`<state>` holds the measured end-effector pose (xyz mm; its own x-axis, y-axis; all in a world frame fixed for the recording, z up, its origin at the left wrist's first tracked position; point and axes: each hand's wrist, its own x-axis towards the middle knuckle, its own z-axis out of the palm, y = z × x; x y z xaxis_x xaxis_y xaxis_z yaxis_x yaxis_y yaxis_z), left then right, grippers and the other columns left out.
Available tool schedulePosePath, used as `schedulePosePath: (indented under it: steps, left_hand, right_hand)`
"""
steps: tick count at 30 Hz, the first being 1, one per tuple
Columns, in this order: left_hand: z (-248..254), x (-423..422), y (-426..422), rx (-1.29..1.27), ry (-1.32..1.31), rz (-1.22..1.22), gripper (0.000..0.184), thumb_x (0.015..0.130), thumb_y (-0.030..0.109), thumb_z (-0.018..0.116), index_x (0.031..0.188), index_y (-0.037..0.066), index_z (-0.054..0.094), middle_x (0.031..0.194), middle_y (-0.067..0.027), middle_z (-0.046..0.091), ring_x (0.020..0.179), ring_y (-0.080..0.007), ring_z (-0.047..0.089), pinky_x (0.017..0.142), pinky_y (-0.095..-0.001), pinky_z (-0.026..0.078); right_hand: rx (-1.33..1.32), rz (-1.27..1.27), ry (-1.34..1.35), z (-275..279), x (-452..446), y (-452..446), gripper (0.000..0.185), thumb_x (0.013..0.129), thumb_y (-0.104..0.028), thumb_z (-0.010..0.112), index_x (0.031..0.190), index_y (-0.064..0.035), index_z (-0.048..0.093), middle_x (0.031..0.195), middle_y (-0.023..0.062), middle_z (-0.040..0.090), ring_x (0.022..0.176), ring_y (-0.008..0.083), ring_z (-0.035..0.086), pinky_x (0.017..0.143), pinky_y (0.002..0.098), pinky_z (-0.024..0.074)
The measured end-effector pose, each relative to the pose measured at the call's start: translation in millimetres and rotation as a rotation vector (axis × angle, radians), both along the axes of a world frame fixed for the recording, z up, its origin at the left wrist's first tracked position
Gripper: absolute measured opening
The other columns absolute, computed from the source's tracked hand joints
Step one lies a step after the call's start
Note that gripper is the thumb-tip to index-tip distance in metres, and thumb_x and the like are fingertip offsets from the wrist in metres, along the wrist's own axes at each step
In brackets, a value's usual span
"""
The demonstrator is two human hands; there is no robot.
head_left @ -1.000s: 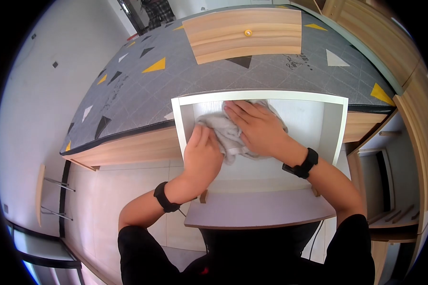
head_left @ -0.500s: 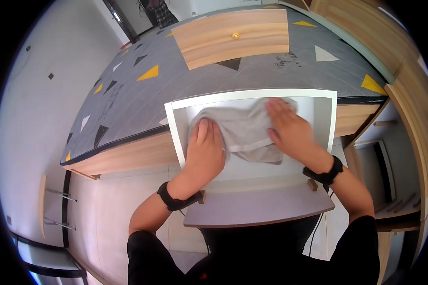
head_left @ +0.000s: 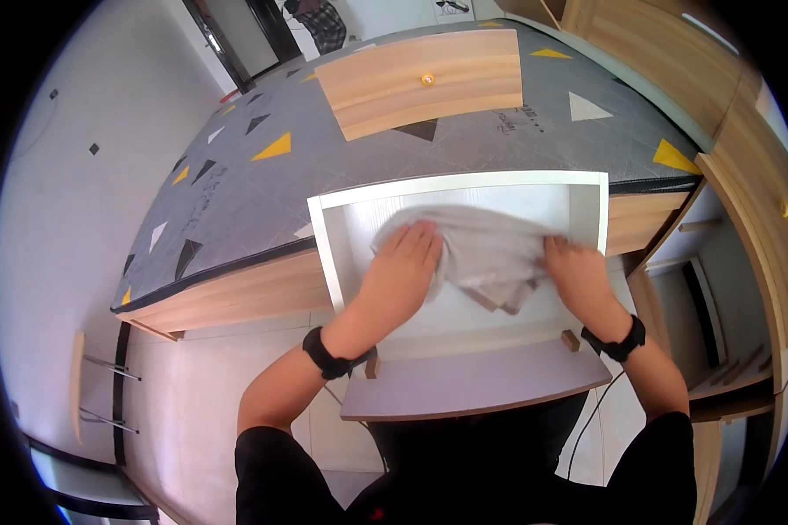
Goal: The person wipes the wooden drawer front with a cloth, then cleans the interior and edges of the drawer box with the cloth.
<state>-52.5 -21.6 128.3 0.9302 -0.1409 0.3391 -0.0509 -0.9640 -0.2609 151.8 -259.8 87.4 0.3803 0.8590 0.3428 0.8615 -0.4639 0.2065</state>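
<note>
A crumpled grey cloth [head_left: 490, 249] stretches between my two hands inside a white-walled drawer [head_left: 464, 181]. My left hand [head_left: 409, 258] lies over its left end with fingers together and bent onto the fabric; the thumb is hidden. At the right end, the fingers of my right hand [head_left: 573, 267] close on the cloth's edge, slightly blurred. A corner of the cloth hangs toward me over the drawer's pale bottom. The drawer's front panel [head_left: 477, 385] is on the side nearest my body.
Behind the drawer is a bed with a grey patterned mattress [head_left: 236, 192]. On it lies a wooden panel [head_left: 420, 83] with a round yellow knob. Wooden shelving [head_left: 744, 210] stands at the right, and a person [head_left: 320, 26] is at the far back.
My right hand has moved down and right, drawing its end of the cloth toward the drawer's right wall. My left hand has shifted right with its end.
</note>
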Motion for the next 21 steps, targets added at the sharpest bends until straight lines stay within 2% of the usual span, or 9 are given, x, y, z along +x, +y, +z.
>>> schedulePosePath:
  steps: [1,2,4,6,12,14,16,19,21]
  left_hand:
    - [-2.7,-4.7,-2.7,-0.004,-0.007,0.001,0.054,0.076,0.006,0.065,0.127,-0.006,0.056,0.138,-0.0222,0.052,0.133,-0.0325,0.046,0.113,-0.0432,0.035]
    - [-3.9,-9.1,-4.2,-0.047,0.052,-0.030,0.049,0.075,0.005,0.064,0.123,-0.003,0.059,0.135,-0.0191,0.056,0.131,-0.0302,0.048,0.112,-0.0421,0.037]
    - [-1.6,-15.7,-5.6,-0.088,0.115,-0.060,0.045,0.075,0.003,0.063,0.120,0.000,0.063,0.132,-0.0160,0.059,0.129,-0.0279,0.051,0.111,-0.0411,0.039]
    - [5.1,-21.8,-7.8,-0.227,0.392,-0.118,0.043,0.076,0.002,0.062,0.119,0.002,0.065,0.133,-0.0140,0.059,0.131,-0.0263,0.050,0.110,-0.0389,0.039]
    - [16.8,-45.1,3.4,-0.341,0.514,-0.203,0.043,0.075,-0.003,0.061,0.117,0.003,0.065,0.131,-0.0117,0.061,0.131,-0.0287,0.048,0.107,-0.0375,0.043]
    - [2.7,-50.5,12.1,-0.398,0.396,-0.189,0.044,0.074,-0.004,0.061,0.117,0.003,0.065,0.132,-0.0109,0.059,0.129,-0.0298,0.050,0.104,-0.0374,0.045]
    - [-1.7,-49.4,9.3,-0.458,0.282,-0.178,0.045,0.073,-0.005,0.061,0.117,0.003,0.064,0.133,-0.0100,0.058,0.127,-0.0310,0.051,0.102,-0.0373,0.047]
    - [9.2,-45.8,0.2,-0.373,0.219,-0.050,0.049,0.073,-0.005,0.063,0.121,0.002,0.060,0.135,-0.0090,0.055,0.117,-0.0319,0.055,0.092,-0.0384,0.051]
    - [7.6,-48.5,-2.3,-0.257,0.257,0.046,0.057,0.074,-0.002,0.066,0.128,0.003,0.052,0.134,-0.0110,0.053,0.104,-0.0319,0.060,0.084,-0.0399,0.053]
  right_hand:
    - [-0.032,0.057,-0.038,-4.0,-4.0,-6.7,0.029,0.086,-0.030,0.067,0.093,-0.0029,0.063,0.072,0.0092,0.066,0.067,0.0261,0.067,0.059,0.0423,0.0517]
    - [-0.034,0.056,-0.044,-1.4,-6.7,-11.8,0.029,0.086,-0.030,0.067,0.093,-0.0029,0.063,0.072,0.0092,0.066,0.067,0.0261,0.067,0.059,0.0423,0.0517]
    - [-0.416,0.161,0.238,9.7,-15.2,-22.9,0.024,0.086,-0.030,0.067,0.091,-0.0065,0.065,0.066,0.0093,0.063,0.069,0.0271,0.067,0.058,0.0398,0.0494]
    - [-0.359,0.222,0.248,9.5,-19.5,-31.8,0.021,0.086,-0.027,0.067,0.093,-0.0068,0.066,0.068,0.0098,0.064,0.070,0.0272,0.067,0.058,0.0394,0.0492]
    - [-0.095,0.344,0.311,27.5,-29.0,-39.0,0.022,0.086,-0.025,0.068,0.098,-0.0065,0.066,0.080,0.0106,0.066,0.078,0.0283,0.065,0.067,0.0375,0.0508]
    - [-0.021,0.345,0.372,22.0,-27.0,-37.5,0.024,0.085,-0.023,0.068,0.102,-0.0060,0.066,0.084,0.0111,0.066,0.079,0.0302,0.063,0.069,0.0377,0.0509]
    - [0.145,0.353,0.155,3.4,-20.3,-33.4,0.027,0.084,-0.023,0.068,0.105,-0.0055,0.065,0.096,0.0102,0.066,0.086,0.0288,0.062,0.073,0.0365,0.0515]
    - [0.017,0.337,0.047,0.3,-20.7,-31.4,0.030,0.082,-0.022,0.069,0.107,-0.0050,0.065,0.103,0.0087,0.064,0.091,0.0262,0.060,0.076,0.0359,0.0510]
    - [-0.057,0.334,0.040,-4.5,-19.7,-33.2,0.029,0.083,-0.022,0.068,0.106,-0.0045,0.065,0.098,0.0079,0.063,0.090,0.0242,0.058,0.079,0.0349,0.0493]
